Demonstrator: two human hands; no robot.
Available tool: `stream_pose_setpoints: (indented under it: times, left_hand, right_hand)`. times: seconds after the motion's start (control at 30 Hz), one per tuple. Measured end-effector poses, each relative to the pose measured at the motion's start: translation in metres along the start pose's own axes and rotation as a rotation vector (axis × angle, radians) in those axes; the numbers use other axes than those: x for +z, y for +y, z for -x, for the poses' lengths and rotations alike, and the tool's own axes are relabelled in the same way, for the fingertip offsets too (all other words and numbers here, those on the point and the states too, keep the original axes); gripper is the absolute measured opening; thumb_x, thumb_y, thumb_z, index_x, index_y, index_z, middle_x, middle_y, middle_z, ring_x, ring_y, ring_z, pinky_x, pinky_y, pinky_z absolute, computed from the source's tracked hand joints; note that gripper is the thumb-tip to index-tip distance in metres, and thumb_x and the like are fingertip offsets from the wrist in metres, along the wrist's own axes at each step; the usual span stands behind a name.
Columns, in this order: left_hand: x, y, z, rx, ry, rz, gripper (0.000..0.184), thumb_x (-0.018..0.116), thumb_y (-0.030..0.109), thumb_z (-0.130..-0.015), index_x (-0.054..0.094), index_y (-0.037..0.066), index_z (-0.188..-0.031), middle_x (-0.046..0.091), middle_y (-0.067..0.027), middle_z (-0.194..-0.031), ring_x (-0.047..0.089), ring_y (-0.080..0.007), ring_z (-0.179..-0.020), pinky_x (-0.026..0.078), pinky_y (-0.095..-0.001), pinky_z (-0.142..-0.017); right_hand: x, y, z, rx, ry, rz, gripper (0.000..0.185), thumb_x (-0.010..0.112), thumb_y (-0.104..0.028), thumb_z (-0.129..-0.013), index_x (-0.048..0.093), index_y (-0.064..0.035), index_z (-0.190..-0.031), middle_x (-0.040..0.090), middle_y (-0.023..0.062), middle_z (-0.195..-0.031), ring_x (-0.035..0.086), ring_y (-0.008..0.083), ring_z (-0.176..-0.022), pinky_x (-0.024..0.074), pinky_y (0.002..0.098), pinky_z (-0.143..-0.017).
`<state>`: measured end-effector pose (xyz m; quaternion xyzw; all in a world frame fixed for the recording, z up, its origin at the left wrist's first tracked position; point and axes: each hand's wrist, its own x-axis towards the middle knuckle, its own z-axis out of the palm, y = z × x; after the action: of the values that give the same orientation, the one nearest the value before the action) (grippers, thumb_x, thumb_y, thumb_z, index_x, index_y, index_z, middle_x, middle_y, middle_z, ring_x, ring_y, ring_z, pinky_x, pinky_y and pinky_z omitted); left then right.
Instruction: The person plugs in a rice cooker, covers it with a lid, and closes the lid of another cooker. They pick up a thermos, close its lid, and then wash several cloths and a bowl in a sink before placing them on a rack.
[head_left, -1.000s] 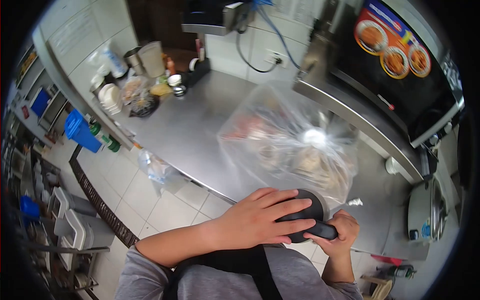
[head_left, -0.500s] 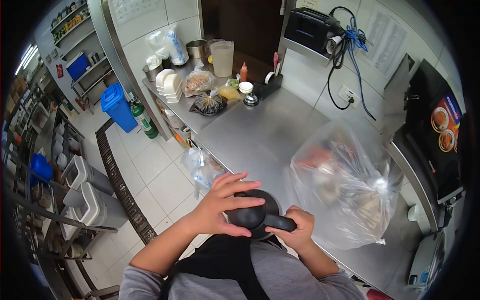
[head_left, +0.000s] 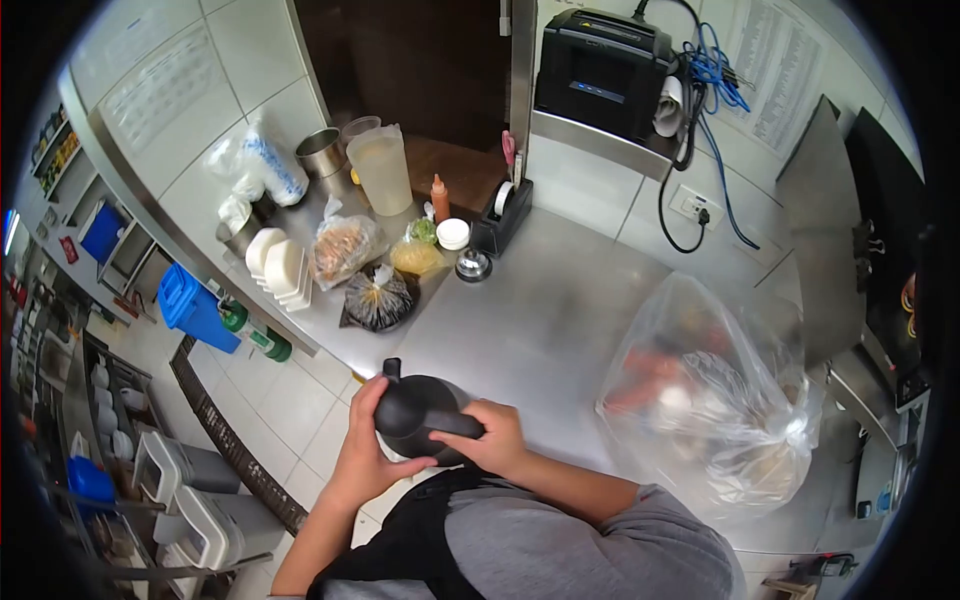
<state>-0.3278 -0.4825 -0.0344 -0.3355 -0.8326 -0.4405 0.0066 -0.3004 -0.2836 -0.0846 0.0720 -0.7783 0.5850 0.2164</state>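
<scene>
Most of the underside of a black jug (head_left: 412,400) is hidden by its own top and by the hands around it, and its tilt cannot be judged from above. The contents of a large clear bag (head_left: 700,400) are blurred by the plastic, the print on the wall sheets (head_left: 780,85) cannot be read, and the dark equipment at far right is cut off by the lens rim.

The jug is held in front of a black apron (head_left: 400,530), at the front edge of a steel worktop (head_left: 545,290); whether that edge is touched cannot be told. Its side is clasped by the left hand (head_left: 368,445), fingers and thumb spread wide around it. Its handle (head_left: 458,424) is gripped by the right hand (head_left: 497,440), fingers curled closed.

The bag is set to the right on the worktop, well apart from the jug. At the far left, a bell (head_left: 473,264), an orange bottle (head_left: 440,200), a pitcher (head_left: 382,172) and smaller bags (head_left: 380,300) are grouped. A printer (head_left: 605,65) is mounted on the tiled wall above. Below left, a blue bin (head_left: 195,305) and a green cylinder (head_left: 255,332) are seen on the tiled floor (head_left: 290,400).
</scene>
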Motion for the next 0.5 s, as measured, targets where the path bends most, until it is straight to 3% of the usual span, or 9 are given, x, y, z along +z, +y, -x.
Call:
stream_pose_setpoints:
  times: [0.07,0.13,0.2,0.4,0.5]
  left_hand:
    - [-0.002,-0.03,-0.014,-0.053,0.203,-0.098,0.107,0.09,0.018,-0.053,0.027,0.004,-0.139,0.036,-0.0215,-0.136,0.038,-0.0381,-0.127,0.034,-0.0421,-0.105]
    - [-0.013,-0.064,-0.022,-0.133,0.261,-0.069,0.104,0.089,0.013,-0.054,0.028,0.005,-0.138,0.036,-0.0211,-0.136,0.041,-0.0357,-0.124,0.035,-0.041,-0.104]
    - [-0.028,-0.092,-0.029,-0.06,0.321,-0.139,0.103,0.087,0.013,-0.055,0.026,0.003,-0.139,0.039,-0.0173,-0.134,0.045,-0.0293,-0.121,0.036,-0.0368,-0.103]
    - [-0.085,-0.161,-0.045,-0.162,0.346,-0.116,0.104,0.087,0.012,-0.056,0.025,0.003,-0.139,0.037,-0.0191,-0.136,0.042,-0.0318,-0.124,0.033,-0.0381,-0.105]
    - [-0.11,-0.204,-0.06,-0.111,0.315,-0.109,0.104,0.087,0.013,-0.056,0.026,0.003,-0.139,0.036,-0.0198,-0.137,0.041,-0.0325,-0.125,0.033,-0.0394,-0.105]
  right_hand:
    - [0.033,0.019,-0.019,0.104,-0.05,-0.125,0.034,0.084,-0.029,-0.066,0.06,-0.0054,-0.068,0.056,0.008,-0.058,0.055,0.0217,-0.051,0.042,0.0334,-0.05]
    - [0.066,0.036,-0.039,0.082,-0.073,-0.174,0.032,0.082,-0.029,-0.069,0.06,-0.005,-0.072,0.058,0.009,-0.061,0.056,0.0218,-0.053,0.0428,0.0337,-0.051]
    - [0.094,0.048,-0.057,0.071,-0.115,-0.184,0.031,0.081,-0.029,-0.071,0.061,-0.005,-0.075,0.059,0.0105,-0.064,0.057,0.0254,-0.056,0.044,0.0346,-0.054]
    - [0.169,0.065,-0.114,-0.022,-0.095,-0.165,0.035,0.077,-0.034,-0.073,0.06,-0.0049,-0.08,0.06,0.0122,-0.07,0.059,0.0299,-0.064,0.0455,0.0383,-0.058]
    - [0.2,0.082,-0.136,-0.016,-0.192,-0.053,0.038,0.074,-0.036,-0.076,0.057,-0.0042,-0.085,0.06,0.0149,-0.077,0.058,0.0339,-0.073,0.0444,0.0416,-0.067]
